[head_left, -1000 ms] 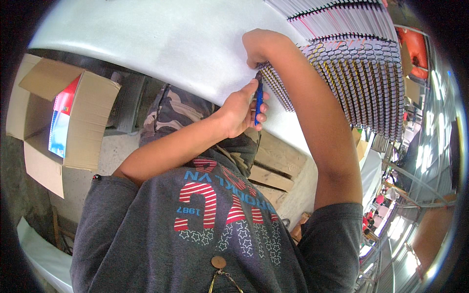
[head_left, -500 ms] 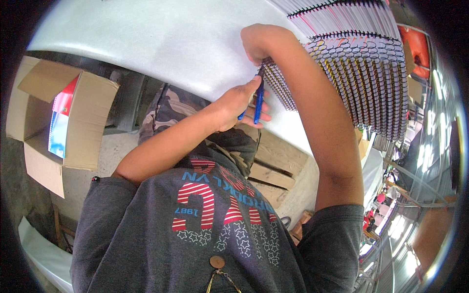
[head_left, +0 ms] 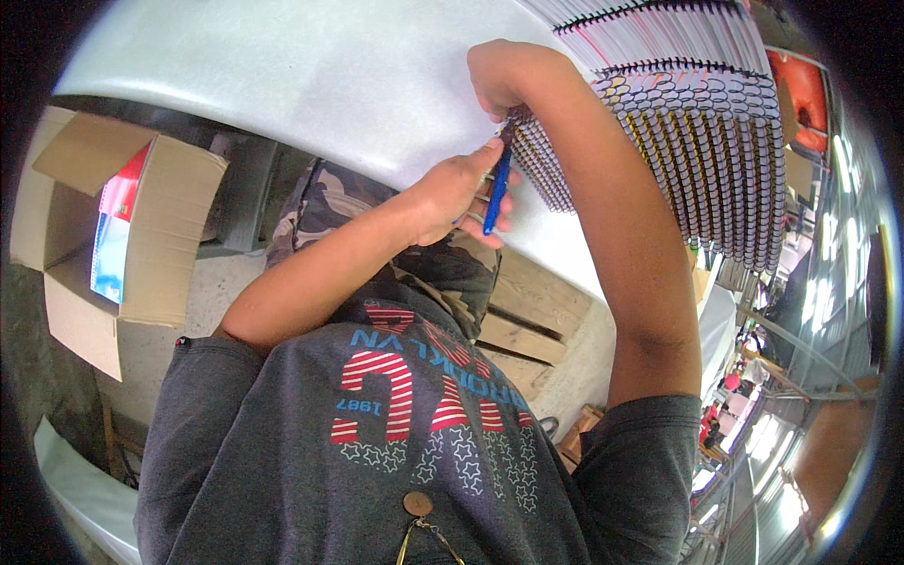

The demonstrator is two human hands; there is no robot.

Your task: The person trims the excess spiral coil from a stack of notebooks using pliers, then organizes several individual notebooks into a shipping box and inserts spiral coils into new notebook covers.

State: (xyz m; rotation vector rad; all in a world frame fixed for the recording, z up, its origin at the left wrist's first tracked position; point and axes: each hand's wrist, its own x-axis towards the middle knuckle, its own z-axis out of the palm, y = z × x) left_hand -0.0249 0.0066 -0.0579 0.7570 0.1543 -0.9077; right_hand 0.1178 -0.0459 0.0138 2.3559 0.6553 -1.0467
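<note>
My left hand point(head_left: 452, 193) grips a pair of blue-handled pliers point(head_left: 498, 193), thumb along the near side and fingers behind the handles. The dark jaws point up and away, touching or almost touching the near end of a wire-bound notebook point(head_left: 544, 165) in a row. My right hand point(head_left: 497, 77) bends down sharply at the wrist, beside the jaws and over the end of that row. Its fingers curl inward and are mostly hidden, so what they hold cannot be made out. My right forearm crosses in front of the stacked spiral-bound notebooks point(head_left: 702, 174).
A white tabletop point(head_left: 311, 71) stretches across the far side. More bound books point(head_left: 669, 38) stand at the far right. Lower left of the table, an open cardboard box point(head_left: 169, 231) holds red and blue notebooks point(head_left: 113, 250). A wooden pallet point(head_left: 527, 334) lies on the floor.
The pliers' handles, visibly apart before, now look close together. My left hand has turned slightly, and my right hand has shifted a little farther away.
</note>
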